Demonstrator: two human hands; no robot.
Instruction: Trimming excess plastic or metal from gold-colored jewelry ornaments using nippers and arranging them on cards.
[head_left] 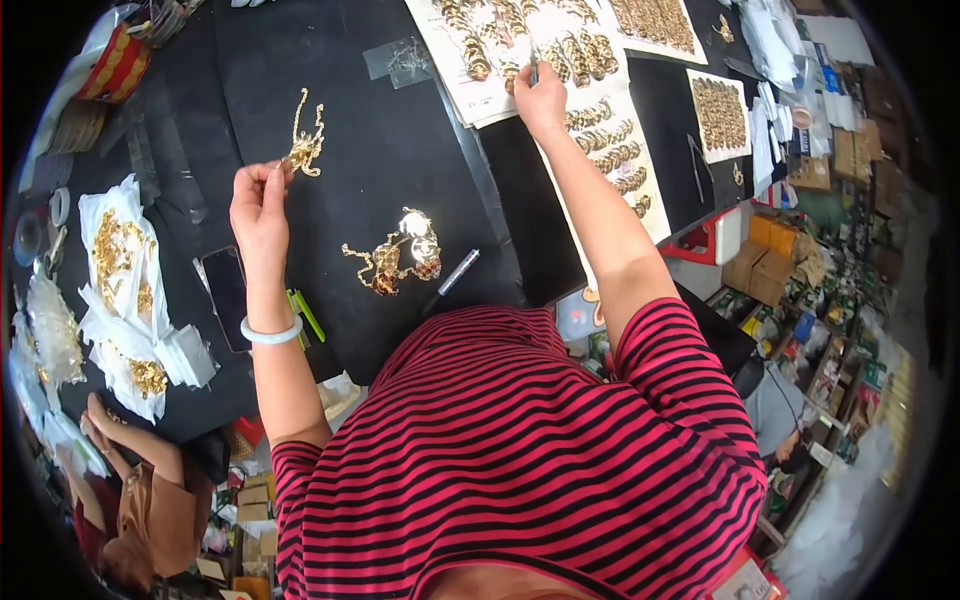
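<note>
My left hand (262, 205), a pale bangle on its wrist, pinches a gold chain (312, 135) by a shiny gold ornament at one end. The rest of the chain lies in a loop on the black table. At the far right, my right hand (542, 100) is closed around a slim grey tool (534, 68), whose exact kind I cannot make out. Its tip points at a white sheet (490, 100) carrying rows of round gold pieces (578, 58). Between my arms, nearer to me, lie more gold chains with shiny pendants (405, 255).
A marker (458, 272) lies near my body. On the left are a phone (226, 297) and white wrapping (130, 250) with gold jewellery. More carded gold pieces (720, 115) and pliers-like tool (696, 165) lie right. Another person (150, 500) sits lower left.
</note>
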